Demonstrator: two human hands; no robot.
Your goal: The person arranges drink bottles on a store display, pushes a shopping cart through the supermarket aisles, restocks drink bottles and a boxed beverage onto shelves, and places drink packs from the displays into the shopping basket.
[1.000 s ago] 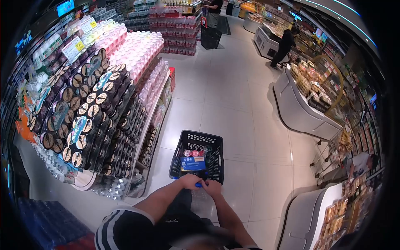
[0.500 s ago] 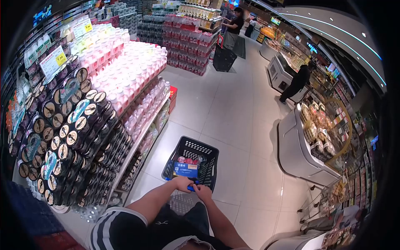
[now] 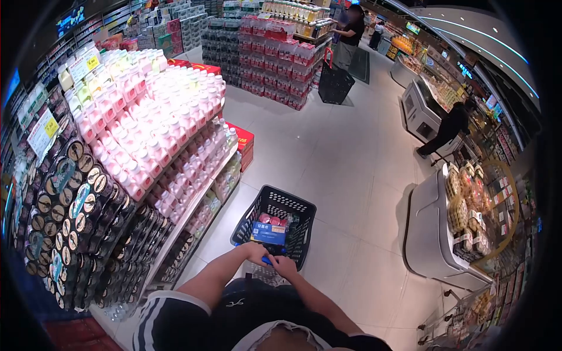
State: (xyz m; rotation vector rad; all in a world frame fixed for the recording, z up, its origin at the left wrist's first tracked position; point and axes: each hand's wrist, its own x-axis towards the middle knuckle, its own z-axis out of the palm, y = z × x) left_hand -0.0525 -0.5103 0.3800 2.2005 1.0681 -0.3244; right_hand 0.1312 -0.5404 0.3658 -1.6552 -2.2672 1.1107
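Note:
A black shopping basket [image 3: 304, 206] with perforated sides stands on the floor in front of me. Both hands meet at its blue-gripped handle: my left hand [image 3: 256, 253] closes round it from the left, my right hand [image 3: 284, 266] from the right. Inside the basket lies a blue printed packet [image 3: 268, 233]. Behind the packet are red-topped items [image 3: 272, 219] and something clear and dark that I cannot make out. My fingers partly hide the handle.
Left, a display of pink-and-white bottles [image 3: 158, 128] and black round-lidded packs [image 3: 88, 216] flanks the aisle. Ahead are stacked drink packs [image 3: 275, 64], another black basket [image 3: 335, 83] and a standing person [image 3: 350, 35]. Right, a bread counter [image 3: 433, 228] and a person in black [image 3: 448, 131].
The view has moved forward along the aisle and turned slightly left. The basket has come along with my hands, which keep hold of its handle.

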